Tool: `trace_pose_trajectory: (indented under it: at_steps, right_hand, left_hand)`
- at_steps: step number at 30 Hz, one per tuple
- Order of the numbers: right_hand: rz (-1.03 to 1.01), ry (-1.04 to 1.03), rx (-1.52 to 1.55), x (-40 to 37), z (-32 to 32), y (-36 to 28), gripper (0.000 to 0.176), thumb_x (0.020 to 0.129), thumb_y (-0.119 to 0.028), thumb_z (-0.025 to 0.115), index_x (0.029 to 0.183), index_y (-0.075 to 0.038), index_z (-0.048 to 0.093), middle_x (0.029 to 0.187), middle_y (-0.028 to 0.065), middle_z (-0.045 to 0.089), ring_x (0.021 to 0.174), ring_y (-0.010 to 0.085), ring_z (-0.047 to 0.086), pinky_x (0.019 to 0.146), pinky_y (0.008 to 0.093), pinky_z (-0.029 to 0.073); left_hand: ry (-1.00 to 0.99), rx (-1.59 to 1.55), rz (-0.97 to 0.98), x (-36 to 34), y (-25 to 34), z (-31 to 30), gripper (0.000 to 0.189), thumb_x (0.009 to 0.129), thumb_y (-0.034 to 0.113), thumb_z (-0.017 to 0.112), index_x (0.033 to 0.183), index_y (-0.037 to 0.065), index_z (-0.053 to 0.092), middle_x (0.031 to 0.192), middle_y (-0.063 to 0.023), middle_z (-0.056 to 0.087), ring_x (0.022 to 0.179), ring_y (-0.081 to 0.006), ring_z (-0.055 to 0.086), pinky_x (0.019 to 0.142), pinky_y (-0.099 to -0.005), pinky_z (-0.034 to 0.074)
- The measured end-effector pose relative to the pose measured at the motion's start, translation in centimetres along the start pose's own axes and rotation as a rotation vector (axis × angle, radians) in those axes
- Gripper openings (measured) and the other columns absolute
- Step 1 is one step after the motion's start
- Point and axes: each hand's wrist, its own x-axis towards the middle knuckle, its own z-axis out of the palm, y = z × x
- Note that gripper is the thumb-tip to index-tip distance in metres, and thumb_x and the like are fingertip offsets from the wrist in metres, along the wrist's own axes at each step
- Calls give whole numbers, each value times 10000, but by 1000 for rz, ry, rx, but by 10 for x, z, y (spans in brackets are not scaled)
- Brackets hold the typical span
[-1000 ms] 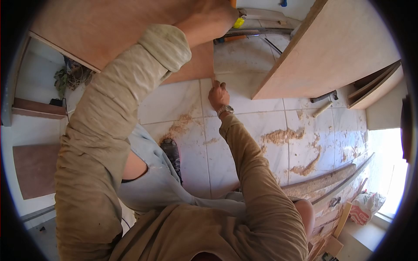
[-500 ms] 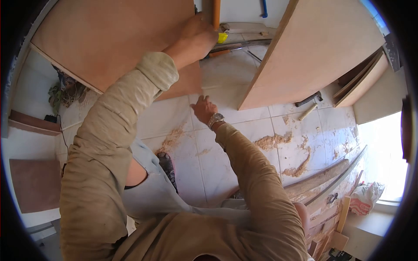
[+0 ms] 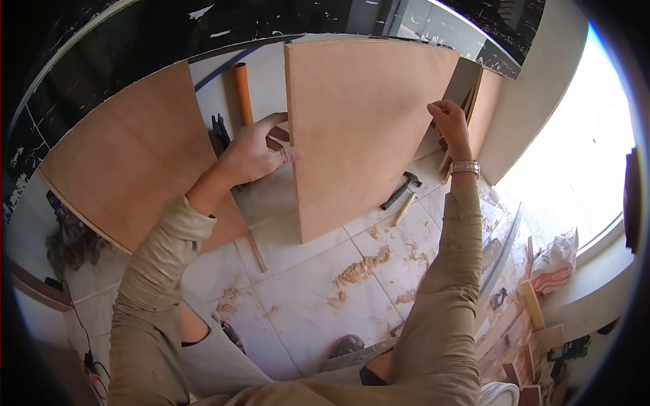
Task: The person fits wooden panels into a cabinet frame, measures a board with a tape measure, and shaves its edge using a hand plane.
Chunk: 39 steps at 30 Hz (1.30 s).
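Note:
An upright plywood panel (image 3: pixel 359 128) stands on the tiled floor between my two hands. My left hand (image 3: pixel 261 150) is at its left edge, thumb on the front face and fingers reaching round behind, closed on that edge. At the panel's right edge, my right hand (image 3: pixel 450 122) has its fingers curled, the fingertips by the edge and gripping it. A second brown panel (image 3: pixel 142 155) leans at the left. An orange pipe (image 3: pixel 244 93) stands behind my left hand.
A hammer (image 3: pixel 401 190) and a short wooden stick (image 3: pixel 405 209) lie on the floor right of the panel. Sawdust (image 3: pixel 362 267) is scattered over the tiles. A dark counter (image 3: pixel 284 17) spans the top. Wood strips and a plastic bag (image 3: pixel 555 260) are at the right.
The view has swung up and right. My left hand has left the left panel's area for the upright panel's left edge, and my right hand has risen from near the floor to its right edge.

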Motion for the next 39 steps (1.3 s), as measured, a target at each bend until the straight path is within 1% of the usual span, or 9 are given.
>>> trace_pose_trajectory:
  at_steps: [2,6,12,15,18,22,25,31,39]
  right_hand:
    - [2,219,87,11,7,39,540,860,-342,726,1255,-2,588,1107,153,665,961,200,656,719,321,540]
    - [35,-131,496,19,19,70,670,858,-384,743,1385,-66,479,1376,124,523,1315,274,449,1050,540,381]
    - [67,-270,410,34,6,86,444,909,-379,693,1204,-60,600,1194,84,619,1162,222,575,947,462,484]
    - [-31,-275,395,19,-15,65,508,907,-363,694,1247,-9,564,1182,115,631,1089,230,633,898,401,558]
    - [-111,-262,409,7,-14,39,531,904,-334,702,1255,29,538,1191,138,625,1089,245,641,885,388,579]
    - [-97,-297,387,15,13,39,536,903,-302,713,1249,62,525,1189,154,624,1079,251,650,876,373,584]
    - [-112,-303,391,8,27,26,532,903,-288,716,1240,76,523,1173,157,628,1051,251,661,874,366,586]
    - [-151,-304,455,15,66,17,520,897,-258,728,1237,76,521,1154,156,633,1016,239,668,849,349,598]
    - [-119,-309,420,18,91,16,518,894,-245,730,1256,56,516,1171,159,625,1041,242,659,843,355,609]
  left_hand:
    - [3,101,34,-1,-3,17,626,812,237,797,1308,-23,516,1132,-190,668,936,-251,685,821,-329,551]
    - [194,182,16,0,-7,49,448,817,140,749,1184,-26,555,1019,-170,700,859,-258,690,793,-352,542]
    - [203,262,-145,-12,4,50,305,808,123,744,1040,-33,623,910,-163,710,814,-258,678,744,-351,519]
    - [242,342,3,-18,20,24,312,855,41,685,1148,-21,597,987,-85,689,806,-120,634,722,-283,528]
    - [414,224,-184,-33,87,18,175,803,49,688,963,-22,697,854,-147,721,807,-242,695,740,-371,537]
    - [349,477,-88,-42,58,-11,336,775,5,717,1106,-19,663,944,-127,730,795,-180,684,725,-342,533]
    - [315,228,-85,-42,17,-31,311,863,41,684,1157,-18,599,993,-79,686,821,-132,644,721,-288,536]
    - [435,401,89,-59,24,-35,345,764,-27,707,1106,-22,666,918,-123,732,813,-189,687,727,-342,538]
    - [362,265,-128,-61,-19,-45,344,856,48,698,1174,-20,586,992,-93,682,846,-151,657,730,-298,543]
